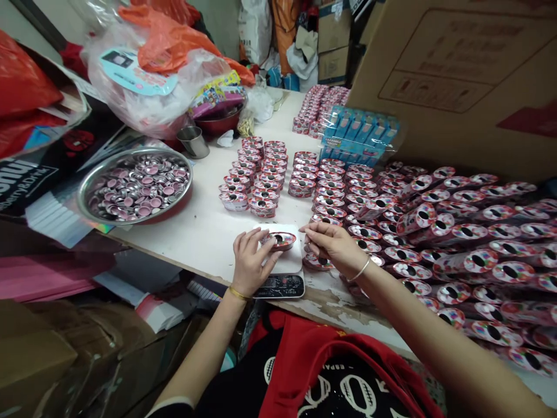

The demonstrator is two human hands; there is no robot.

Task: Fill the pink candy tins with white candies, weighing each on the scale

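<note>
A small oval box [284, 240], red and floral with a dark round hole in its top, sits on a white kitchen scale [293, 264]. My left hand [251, 264] grips the box's left end, thumb in front and fingers behind. Just right of the scale, my right hand [333, 247] is closed in a pinch, thumb against fingertips. Whatever lies between those fingertips is too small to make out. Beneath that hand stand more boxes of the same kind. The scale's black control panel [282, 286] faces me.
On the left, a metal bowl [187, 191] is full of small round pink-and-silver tins, beside a metal cup [194, 142]. Rows of oval boxes [235, 197] stand behind the scale, with many more stacked right. A blue wrapped pack [359, 136] lies before a large carton [456, 75].
</note>
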